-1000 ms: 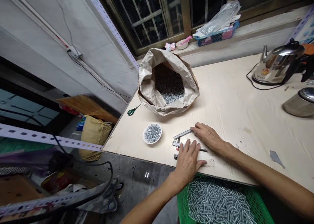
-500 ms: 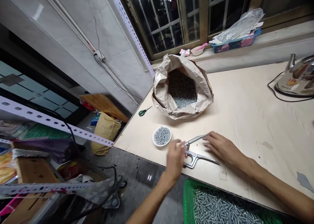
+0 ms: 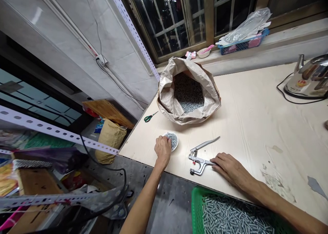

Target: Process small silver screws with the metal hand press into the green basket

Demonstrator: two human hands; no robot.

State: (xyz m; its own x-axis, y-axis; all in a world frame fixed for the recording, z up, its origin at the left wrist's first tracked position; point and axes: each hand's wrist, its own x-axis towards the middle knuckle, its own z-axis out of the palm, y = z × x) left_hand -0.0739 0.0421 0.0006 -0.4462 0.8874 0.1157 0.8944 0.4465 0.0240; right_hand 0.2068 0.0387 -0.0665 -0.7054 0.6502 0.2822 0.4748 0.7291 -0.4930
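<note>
The left hand (image 3: pixel 163 148) was at the small white bowl (image 3: pixel 177 143), its fingers curled over the left side of the rim, against the small metal pieces (image 3: pixel 173 138) heaped inside. Whether those fingertips had closed on a piece or on the rim itself, I cannot tell – the back of the hand hid them.

The hand pliers (image 3: pixel 203 164) lay on the table (image 3: pixel 243 121) to the right of the bowl, well apart from the left hand. Their two handles stood spread, with the upper one free of any touch. The right hand (image 3: pixel 228 167) lay palm down with its fingertips over the end of the lower handle – whether clamped round it or only resting there, I cannot tell. The tool's head pointed away from that hand, toward the bowl.

Beyond the bowl stood an open sack (image 3: pixel 164 102) of metal pieces; below the table edge, a green basket (image 3: pixel 196 210) held more.
</note>
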